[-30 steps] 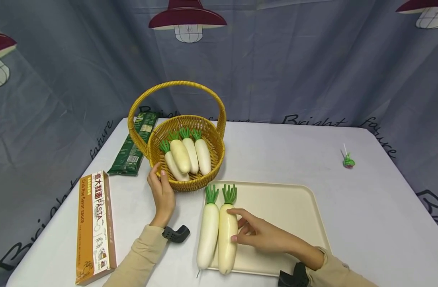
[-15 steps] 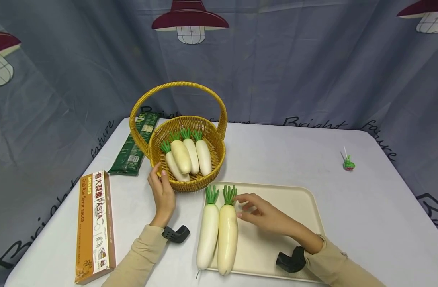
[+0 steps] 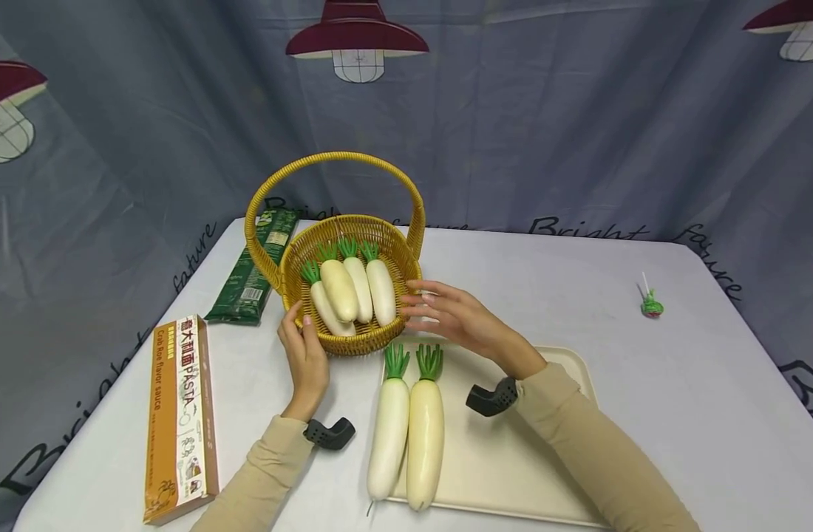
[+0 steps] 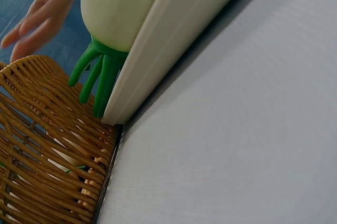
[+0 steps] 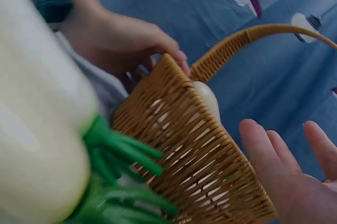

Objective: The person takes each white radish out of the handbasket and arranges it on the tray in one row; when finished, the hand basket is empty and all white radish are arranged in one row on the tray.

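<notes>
A wicker basket with a tall handle holds several small white radishes with green tops. My left hand grips the basket's rim at its front left; the right wrist view shows its fingers over the edge. My right hand is at the basket's right rim, fingers straight and spread, holding nothing. Two long white radishes, a whiter one and a creamier one, lie side by side along the left edge of a beige tray, green tops toward the basket.
A pasta box lies at the left of the white table. Behind it, a dark green packet lies beside the basket. A green-wrapped lollipop is on the far right. A grey curtain hangs behind the table.
My right hand has left the creamier long radish and moved up and forward to the basket's right rim, its fingers straightening. My left hand has stayed on the basket.
</notes>
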`<state>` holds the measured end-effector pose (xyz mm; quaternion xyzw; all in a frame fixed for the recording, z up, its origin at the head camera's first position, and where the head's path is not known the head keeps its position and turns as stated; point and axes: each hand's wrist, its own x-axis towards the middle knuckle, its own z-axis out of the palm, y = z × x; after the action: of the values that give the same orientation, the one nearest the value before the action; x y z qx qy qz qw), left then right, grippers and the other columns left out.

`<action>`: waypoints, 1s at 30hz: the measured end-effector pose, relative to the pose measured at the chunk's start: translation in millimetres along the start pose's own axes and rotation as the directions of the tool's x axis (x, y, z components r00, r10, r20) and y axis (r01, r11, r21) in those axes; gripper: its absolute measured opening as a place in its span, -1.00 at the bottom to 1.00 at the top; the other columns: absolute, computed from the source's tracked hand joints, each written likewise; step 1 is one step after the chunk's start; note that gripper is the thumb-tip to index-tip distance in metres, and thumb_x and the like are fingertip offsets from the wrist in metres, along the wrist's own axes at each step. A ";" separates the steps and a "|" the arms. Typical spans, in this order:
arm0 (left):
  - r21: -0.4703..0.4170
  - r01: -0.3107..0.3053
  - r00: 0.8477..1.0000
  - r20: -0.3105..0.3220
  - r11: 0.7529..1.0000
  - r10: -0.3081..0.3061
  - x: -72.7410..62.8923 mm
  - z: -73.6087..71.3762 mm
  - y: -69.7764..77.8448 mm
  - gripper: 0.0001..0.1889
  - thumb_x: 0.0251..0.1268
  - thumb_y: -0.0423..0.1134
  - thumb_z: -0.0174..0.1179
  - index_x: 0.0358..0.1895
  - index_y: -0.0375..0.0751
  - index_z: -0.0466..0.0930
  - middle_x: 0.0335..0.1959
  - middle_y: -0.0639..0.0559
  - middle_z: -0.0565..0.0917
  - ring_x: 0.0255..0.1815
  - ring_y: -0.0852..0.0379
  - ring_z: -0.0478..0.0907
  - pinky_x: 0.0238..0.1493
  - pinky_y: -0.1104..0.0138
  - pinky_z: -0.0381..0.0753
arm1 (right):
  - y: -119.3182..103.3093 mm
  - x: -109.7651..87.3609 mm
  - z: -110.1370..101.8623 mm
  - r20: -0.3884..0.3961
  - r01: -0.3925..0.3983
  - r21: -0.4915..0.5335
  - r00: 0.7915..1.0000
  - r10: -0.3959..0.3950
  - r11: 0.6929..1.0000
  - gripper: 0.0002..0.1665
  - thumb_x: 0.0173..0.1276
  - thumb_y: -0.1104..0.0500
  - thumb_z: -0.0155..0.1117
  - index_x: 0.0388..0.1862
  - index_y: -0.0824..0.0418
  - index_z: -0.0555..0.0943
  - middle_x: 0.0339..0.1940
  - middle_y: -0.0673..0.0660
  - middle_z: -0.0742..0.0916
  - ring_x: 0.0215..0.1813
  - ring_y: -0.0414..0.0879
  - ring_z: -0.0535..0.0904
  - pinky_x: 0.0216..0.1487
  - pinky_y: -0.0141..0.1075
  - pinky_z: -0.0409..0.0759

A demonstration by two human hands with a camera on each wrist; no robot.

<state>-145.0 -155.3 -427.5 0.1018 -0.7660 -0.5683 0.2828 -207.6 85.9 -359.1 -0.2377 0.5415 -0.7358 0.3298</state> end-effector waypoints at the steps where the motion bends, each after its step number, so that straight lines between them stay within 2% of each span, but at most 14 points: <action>1: -0.001 -0.002 1.000 0.001 1.000 0.002 -0.1 0.6 0.2 -0.56 0.46 -0.07 -0.34 0.28 -0.19 0.10 0.22 -0.28 0.12 0.33 -0.09 0.06 0.32 0.06 0.00 | -0.9 6.6 -0.7 -0.012 0.007 0.038 1.000 -0.006 0.999 -0.36 0.43 0.12 -0.08 0.39 0.32 0.04 0.35 0.47 0.18 0.35 0.24 0.20 0.29 -0.11 0.29; 6: -0.003 -0.008 1.000 0.003 1.000 0.008 0.1 3.7 0.5 -0.57 0.46 -0.09 -0.33 0.27 -0.23 0.12 0.22 -0.30 0.12 0.32 -0.11 0.07 0.32 0.04 0.00 | -1.5 37.9 -2.1 -0.090 0.052 0.189 0.995 -0.036 0.981 -0.37 0.46 0.11 -0.16 0.42 0.25 -0.01 0.42 0.38 0.11 0.42 0.18 0.09 0.36 -0.09 0.15; 9: 0.004 -0.001 1.000 0.004 1.000 0.001 0.2 4.0 0.0 -0.58 0.46 -0.11 -0.33 0.27 -0.22 0.12 0.22 -0.30 0.12 0.32 -0.11 0.07 0.32 0.04 0.00 | -0.7 54.1 1.6 -0.142 0.076 0.253 0.989 -0.041 0.964 -0.38 0.47 0.10 -0.18 0.43 0.19 -0.02 0.43 0.33 0.12 0.44 0.17 0.04 0.38 -0.06 0.10; 11: 0.011 0.002 1.000 -0.003 1.000 -0.002 0.2 3.4 -0.1 -0.59 0.46 -0.11 -0.32 0.26 -0.22 0.13 0.22 -0.30 0.12 0.33 -0.11 0.07 0.33 0.04 -0.01 | -0.3 65.1 6.1 -0.170 0.084 0.259 0.985 -0.040 0.962 -0.38 0.47 0.09 -0.17 0.44 0.16 -0.01 0.43 0.29 0.15 0.44 0.18 0.04 0.37 -0.03 0.10; 13: 0.007 0.010 1.000 -0.007 1.000 -0.010 -1.5 1.9 7.9 -0.60 0.47 -0.17 -0.32 0.26 -0.26 0.13 0.21 -0.32 0.12 0.33 -0.15 0.06 0.33 0.03 -0.02 | 0.8 76.2 11.4 -0.204 0.083 0.247 0.978 -0.032 0.965 -0.40 0.45 0.08 -0.15 0.43 0.13 0.04 0.41 0.27 0.20 0.43 0.18 0.07 0.36 0.00 0.13; 16: 0.000 0.010 1.000 -0.011 1.000 -0.010 -2.0 1.0 8.4 -0.61 0.46 -0.21 -0.31 0.26 -0.29 0.12 0.22 -0.33 0.12 0.33 -0.17 0.05 0.33 0.01 -0.03 | 3.7 91.4 19.3 -0.262 0.079 0.213 0.965 -0.021 0.974 -0.39 0.44 0.06 -0.12 0.42 0.12 0.07 0.39 0.26 0.24 0.41 0.17 0.12 0.33 0.02 0.16; 22: 0.013 0.006 1.000 -0.012 1.000 -0.006 -2.8 0.7 -2.1 -0.59 0.46 -0.13 -0.32 0.26 -0.23 0.13 0.21 -0.30 0.13 0.33 -0.11 0.07 0.32 0.03 -0.01 | 9.9 112.7 30.6 -0.353 0.049 0.194 0.935 0.023 0.980 -0.37 0.39 -0.01 -0.06 0.40 0.05 0.11 0.40 0.27 0.22 0.44 0.14 0.06 0.36 0.05 0.06; 26: 0.013 -0.001 1.000 -0.008 1.000 0.001 -2.6 1.1 -1.3 -0.57 0.46 -0.09 -0.34 0.26 -0.23 0.13 0.21 -0.30 0.12 0.31 -0.11 0.08 0.30 0.03 0.02 | 10.9 118.6 34.2 -0.397 -0.026 0.076 0.916 0.055 0.997 -0.32 0.31 -0.08 0.05 0.38 -0.01 0.15 0.40 0.19 0.23 0.41 0.12 0.11 0.31 0.02 0.18; 30: 0.013 -0.011 1.000 -0.009 1.000 0.011 -1.2 2.1 0.2 -0.56 0.46 -0.07 -0.34 0.26 -0.24 0.12 0.21 -0.30 0.12 0.30 -0.13 0.09 0.28 0.02 0.03 | 10.2 118.5 36.7 -0.368 -0.142 -0.072 0.924 0.106 0.987 -0.19 0.21 -0.20 0.15 0.39 -0.12 0.10 0.43 0.08 0.18 0.39 0.11 0.15 0.20 -0.04 0.36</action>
<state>-145.1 -152.9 -428.1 0.1022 -0.7689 -0.5613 0.2887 -258.6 -27.7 -358.7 -0.0788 0.6424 -0.7172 0.2583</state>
